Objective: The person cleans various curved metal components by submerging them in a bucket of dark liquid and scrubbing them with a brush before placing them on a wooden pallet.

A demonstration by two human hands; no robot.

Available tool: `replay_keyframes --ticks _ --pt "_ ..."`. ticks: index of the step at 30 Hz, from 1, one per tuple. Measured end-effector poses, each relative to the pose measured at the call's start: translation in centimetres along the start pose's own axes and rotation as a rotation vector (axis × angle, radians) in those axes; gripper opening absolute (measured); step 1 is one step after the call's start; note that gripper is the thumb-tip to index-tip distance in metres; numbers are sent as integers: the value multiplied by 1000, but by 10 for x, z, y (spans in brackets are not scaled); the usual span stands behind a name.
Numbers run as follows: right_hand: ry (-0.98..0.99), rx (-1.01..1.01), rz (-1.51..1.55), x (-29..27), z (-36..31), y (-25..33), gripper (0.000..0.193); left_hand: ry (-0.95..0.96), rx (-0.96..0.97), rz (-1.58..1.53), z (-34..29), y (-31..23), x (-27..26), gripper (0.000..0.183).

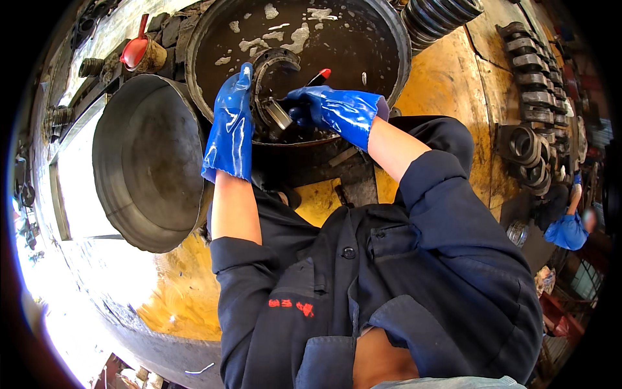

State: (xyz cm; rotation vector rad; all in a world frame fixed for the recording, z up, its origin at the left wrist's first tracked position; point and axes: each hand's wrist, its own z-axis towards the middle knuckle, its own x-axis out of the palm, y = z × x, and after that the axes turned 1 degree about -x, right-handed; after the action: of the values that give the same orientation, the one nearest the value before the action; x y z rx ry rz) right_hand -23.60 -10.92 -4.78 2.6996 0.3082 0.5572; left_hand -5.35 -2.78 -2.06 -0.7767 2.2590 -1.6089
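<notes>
Both my hands wear long blue rubber gloves and work over a wide round tub [192, 55] of murky brown liquid with patches of foam. My left hand [234, 100] grips the left side of a dark, wet C-shaped metal part [260, 84], thumb up along its edge and the other fingers hidden. My right hand [310, 104] is closed around a tool with a black and red handle [326, 73], whose red end sticks up past the glove. The tool's working end is hidden. Beside my right fingers, a shiny squared metal piece [278, 115] shows at the part's lower end.
A large metal drum [149, 162] lies open-mouthed at the left. Behind it, a red dipper [134, 52] rests on a small bucket [153, 58]. Ribbed metal cylinders [437, 23] stand at the far right of the tub; crankshafts [534, 78] lie farther right. Another person [567, 230] is beyond.
</notes>
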Motion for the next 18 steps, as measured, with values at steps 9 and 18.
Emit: replay_keyframes --ticks 9,18 --pt "-157 -28 761 31 -19 26 12 -45 63 165 -36 -32 11 58" --pt "265 -824 -966 0 -54 13 24 47 -78 -138 -10 -10 -4 55"
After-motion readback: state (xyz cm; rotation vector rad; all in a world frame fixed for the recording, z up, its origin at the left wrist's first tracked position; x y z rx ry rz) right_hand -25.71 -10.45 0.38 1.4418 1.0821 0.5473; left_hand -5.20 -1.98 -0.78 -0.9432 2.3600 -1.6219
